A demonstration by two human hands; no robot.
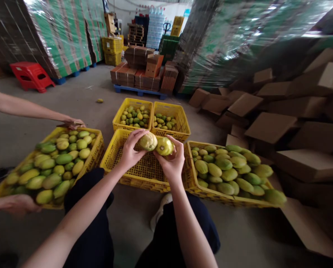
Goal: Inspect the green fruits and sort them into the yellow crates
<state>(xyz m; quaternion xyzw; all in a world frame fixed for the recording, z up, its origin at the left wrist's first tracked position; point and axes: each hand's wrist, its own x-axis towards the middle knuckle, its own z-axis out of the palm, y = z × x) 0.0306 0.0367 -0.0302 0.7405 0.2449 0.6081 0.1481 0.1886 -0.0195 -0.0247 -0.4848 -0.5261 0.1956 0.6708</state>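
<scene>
My left hand point(133, 148) is closed around a pale yellow-green papaya point(148, 142). A greener papaya point(164, 146) is gripped in my right hand point(175, 157), its round end facing me. Both fruits are held side by side, close together, over a yellow crate point(113, 149) whose slatted bottom shows. To the right stands a yellow crate point(211, 196) heaped with green and yellow papayas point(229, 174). On the left is another full yellow crate point(98, 147), with a co-worker's hands at its far edge and near side.
Two yellow crates point(170, 106) with smaller fruit stand just beyond. One loose fruit point(100, 101) lies on the floor. Cardboard boxes point(271, 128) pile up at right. Flattened cartons point(124, 74) rest on a blue pallet point(140, 91). A red stool point(32, 75) stands at left.
</scene>
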